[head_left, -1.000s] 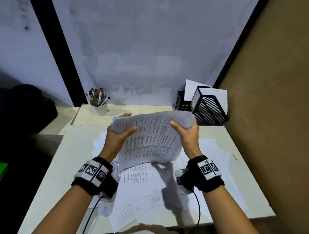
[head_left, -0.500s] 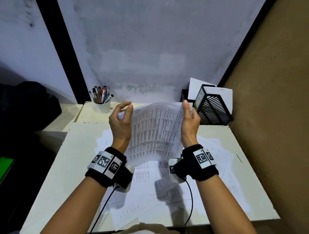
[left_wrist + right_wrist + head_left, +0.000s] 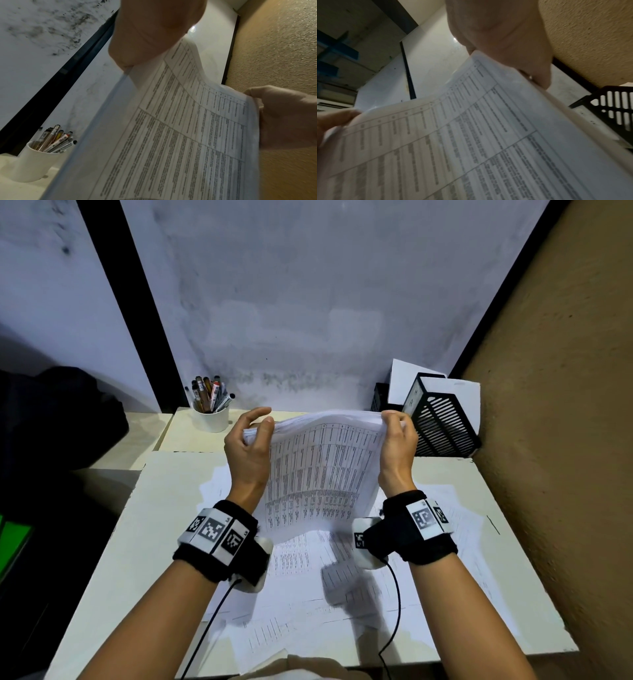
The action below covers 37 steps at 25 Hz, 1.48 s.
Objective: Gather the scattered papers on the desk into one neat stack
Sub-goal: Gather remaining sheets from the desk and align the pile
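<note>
Both hands hold a sheaf of printed papers (image 3: 322, 470) upright above the desk (image 3: 150, 529), its printed tables facing the person and its top edge bowed over. On the left edge, the left hand (image 3: 246, 450) has its fingers loosely curled, thumb and fingertips touching the upper corner; the head view leaves it unclear how firmly they pinch, though the left wrist view shows the thumb (image 3: 147, 37) lying against the sheet's top. On the opposite edge, the right hand (image 3: 397, 446) grips the sheaf with fingers curled over the top corner and the thumb on the near face, which the right wrist view confirms. The lower edge of the sheaf hangs between the two wristbands, just above more loose sheets (image 3: 308, 604) that lie overlapped and askew across the middle and right of the desk. At the back left, on a raised ledge, stands a white cup of pens (image 3: 209, 410), apart from the hands. At the back right, a black slotted file holder (image 3: 442, 422) with white sheets in it stands by the brown wall (image 3: 555, 405), close behind the right hand.
</note>
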Available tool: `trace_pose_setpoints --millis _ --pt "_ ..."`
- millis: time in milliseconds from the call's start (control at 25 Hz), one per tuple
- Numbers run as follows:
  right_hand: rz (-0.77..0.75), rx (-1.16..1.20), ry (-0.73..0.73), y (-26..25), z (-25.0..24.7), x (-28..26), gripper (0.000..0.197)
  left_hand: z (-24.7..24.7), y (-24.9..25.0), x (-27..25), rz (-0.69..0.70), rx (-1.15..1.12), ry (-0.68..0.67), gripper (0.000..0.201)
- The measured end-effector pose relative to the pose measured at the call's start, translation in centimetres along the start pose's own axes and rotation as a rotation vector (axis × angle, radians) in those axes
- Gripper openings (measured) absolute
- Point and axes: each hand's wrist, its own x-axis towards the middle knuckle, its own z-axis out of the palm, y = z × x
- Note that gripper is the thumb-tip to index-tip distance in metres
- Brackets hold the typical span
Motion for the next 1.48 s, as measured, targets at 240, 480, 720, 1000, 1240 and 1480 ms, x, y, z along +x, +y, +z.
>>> trace_pose_setpoints --millis 240,480,720,1000,1240,1480 --pt "-0.041 0.081 -0.321 0.3 -2.0 0.8 0.038 -0.4 0.0 0.0 0.016 0.001 -0.094 0.023" --pt "0.011 -0.031 -0.472 2.6 -4.1 0.3 0.082 -2.1 -1.6 0.0 0.006 -0.041 -0.305 0.075" --pt "0.127 -0.111 -0.496 4.9 -4.2 -1.3 0.070 -4.4 -5.1 -0.6 -0.350 0.079 -0.489 0.081" --pt "0.121 -0.178 -0.408 5.2 -2.9 -2.0 0.061 -3.9 -5.1 0.0 -0.373 0.092 -0.416 0.033" --pt "0.008 -0.140 -0.307 5.1 -3.0 -3.3 0.021 -3.8 -3.7 -0.2 -0.251 0.065 -0.254 0.023" --pt "0.178 -0.202 -0.341 8.1 -2.7 -4.3 0.017 -4.5 -6.3 -1.5 -0.396 0.168 -0.346 0.040"
